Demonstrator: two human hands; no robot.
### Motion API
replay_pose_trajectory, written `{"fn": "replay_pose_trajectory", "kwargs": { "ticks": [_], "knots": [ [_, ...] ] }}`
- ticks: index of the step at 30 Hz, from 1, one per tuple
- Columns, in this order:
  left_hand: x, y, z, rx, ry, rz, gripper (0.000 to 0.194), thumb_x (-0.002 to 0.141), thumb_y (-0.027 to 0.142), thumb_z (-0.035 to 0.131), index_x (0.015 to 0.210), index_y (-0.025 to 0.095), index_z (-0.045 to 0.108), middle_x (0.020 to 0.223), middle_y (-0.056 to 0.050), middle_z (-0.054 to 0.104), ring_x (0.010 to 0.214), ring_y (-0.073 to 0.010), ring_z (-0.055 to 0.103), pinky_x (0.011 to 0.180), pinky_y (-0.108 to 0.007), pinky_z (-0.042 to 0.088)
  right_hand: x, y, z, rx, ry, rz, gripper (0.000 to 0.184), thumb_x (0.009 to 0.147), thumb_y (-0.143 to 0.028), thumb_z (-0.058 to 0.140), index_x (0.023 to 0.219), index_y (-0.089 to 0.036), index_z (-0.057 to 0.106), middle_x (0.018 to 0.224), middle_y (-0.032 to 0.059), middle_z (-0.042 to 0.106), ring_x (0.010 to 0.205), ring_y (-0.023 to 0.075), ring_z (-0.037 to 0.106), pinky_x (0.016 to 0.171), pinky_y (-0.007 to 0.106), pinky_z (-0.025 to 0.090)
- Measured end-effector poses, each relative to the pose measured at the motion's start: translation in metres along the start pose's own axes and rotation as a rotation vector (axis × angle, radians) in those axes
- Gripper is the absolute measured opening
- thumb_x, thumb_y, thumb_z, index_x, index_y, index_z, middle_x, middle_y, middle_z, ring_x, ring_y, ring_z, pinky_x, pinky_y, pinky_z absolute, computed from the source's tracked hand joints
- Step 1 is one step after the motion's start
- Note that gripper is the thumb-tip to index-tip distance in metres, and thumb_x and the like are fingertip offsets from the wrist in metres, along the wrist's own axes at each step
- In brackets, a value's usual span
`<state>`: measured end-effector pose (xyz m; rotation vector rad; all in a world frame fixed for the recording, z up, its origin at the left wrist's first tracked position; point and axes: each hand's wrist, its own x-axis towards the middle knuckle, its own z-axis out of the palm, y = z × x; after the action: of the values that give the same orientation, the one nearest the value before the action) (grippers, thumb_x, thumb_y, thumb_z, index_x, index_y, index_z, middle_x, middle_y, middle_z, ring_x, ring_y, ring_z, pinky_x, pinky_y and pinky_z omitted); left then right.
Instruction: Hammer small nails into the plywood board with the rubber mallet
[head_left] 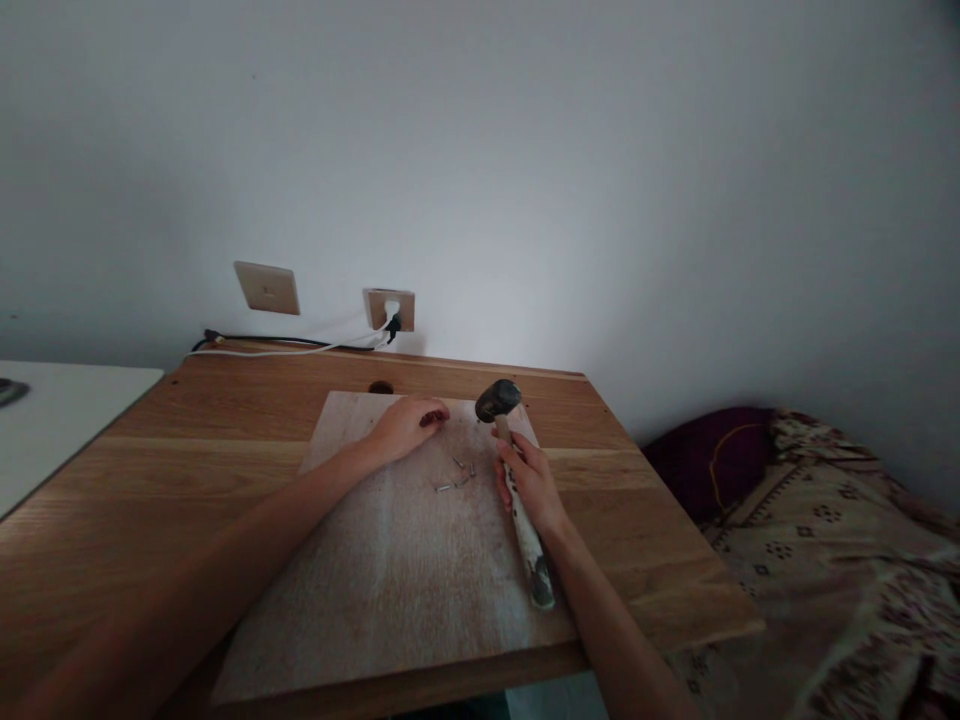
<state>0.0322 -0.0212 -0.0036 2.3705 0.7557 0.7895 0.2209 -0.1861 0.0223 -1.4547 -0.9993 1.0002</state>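
My right hand [529,482] is wrapped round the pale wooden handle of a hammer [517,480], whose dark head [497,400] hangs just above the far part of a light plywood board [390,580]. On the board's far end rests my left hand [409,424], fingers curled and pressed together at the tips; what they pinch is too small to see. Several small nails [457,476] lie loose on the board between the two hands.
The board lies on a wooden desk [187,470] against a white wall with two sockets [390,308] and cables [285,346]. A white table [60,420] adjoins on the left. A bed with patterned cover [825,560] and dark pillow [712,455] is on the right.
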Motion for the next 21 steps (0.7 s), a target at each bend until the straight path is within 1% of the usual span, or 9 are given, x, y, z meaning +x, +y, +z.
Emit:
{"fn": "replay_pose_trajectory", "kwargs": {
  "ticks": [2,5,8,11,13,17,21],
  "knots": [
    [0.001,0.0,0.001,0.001,-0.009,0.015,0.016,0.084,0.01,0.068,0.092,0.02,0.078,0.093,-0.005,0.077,0.089,-0.0213,0.071,0.084,-0.032,0.053,-0.001,-0.003,0.002,-0.022,-0.036,0.006,0.038,0.084,-0.058,0.067,0.098,-0.023,0.06,0.06,-0.0082,0.053,0.033,0.0104,0.044,0.03,0.024,0.035],
    [0.002,-0.002,0.002,-0.037,-0.023,-0.008,0.018,0.083,0.008,0.068,0.094,0.019,0.077,0.092,-0.005,0.078,0.085,-0.0203,0.071,0.081,-0.032,0.053,-0.002,-0.009,0.008,-0.068,-0.102,-0.008,0.037,0.086,-0.059,0.066,0.093,-0.024,0.059,0.061,-0.007,0.055,0.034,0.0101,0.044,0.03,0.024,0.036],
    [0.002,-0.004,0.002,-0.1,-0.014,-0.045,0.028,0.082,0.008,0.066,0.107,0.018,0.074,0.091,-0.004,0.079,0.08,-0.0186,0.071,0.078,-0.03,0.054,-0.003,-0.018,0.017,-0.098,-0.153,-0.028,0.034,0.088,-0.058,0.064,0.088,-0.025,0.057,0.061,-0.0067,0.055,0.034,0.0099,0.044,0.03,0.024,0.035],
    [0.001,-0.005,0.003,-0.133,-0.009,-0.066,0.034,0.084,0.011,0.066,0.117,0.018,0.071,0.092,-0.004,0.08,0.079,-0.0186,0.073,0.077,-0.03,0.054,-0.003,-0.023,0.026,-0.115,-0.161,-0.037,0.031,0.09,-0.056,0.063,0.086,-0.026,0.055,0.059,-0.007,0.054,0.034,0.0108,0.045,0.03,0.025,0.036],
    [0.001,-0.006,0.003,-0.135,-0.005,-0.079,0.037,0.083,0.012,0.067,0.12,0.018,0.07,0.092,-0.005,0.08,0.08,-0.0196,0.074,0.078,-0.031,0.055,-0.002,-0.023,0.03,-0.123,-0.164,-0.048,0.031,0.09,-0.056,0.062,0.085,-0.026,0.054,0.057,-0.0074,0.052,0.034,0.0113,0.044,0.031,0.026,0.036],
    [0.002,-0.006,0.004,-0.131,0.027,-0.097,0.045,0.075,0.01,0.073,0.12,0.016,0.07,0.095,-0.005,0.08,0.081,-0.0207,0.073,0.075,-0.03,0.054,-0.001,-0.014,0.033,-0.151,-0.192,-0.04,0.034,0.091,-0.058,0.064,0.082,-0.027,0.056,0.056,-0.0067,0.051,0.033,0.0117,0.044,0.031,0.026,0.034],
    [0.003,-0.009,0.006,-0.136,0.037,-0.102,0.044,0.077,0.011,0.073,0.121,0.014,0.07,0.095,-0.006,0.08,0.078,-0.0196,0.071,0.073,-0.029,0.053,-0.001,-0.007,0.033,-0.196,-0.171,-0.091,0.031,0.094,-0.057,0.062,0.087,-0.026,0.059,0.058,-0.0061,0.054,0.034,0.012,0.046,0.032,0.026,0.035]
  ]
}}
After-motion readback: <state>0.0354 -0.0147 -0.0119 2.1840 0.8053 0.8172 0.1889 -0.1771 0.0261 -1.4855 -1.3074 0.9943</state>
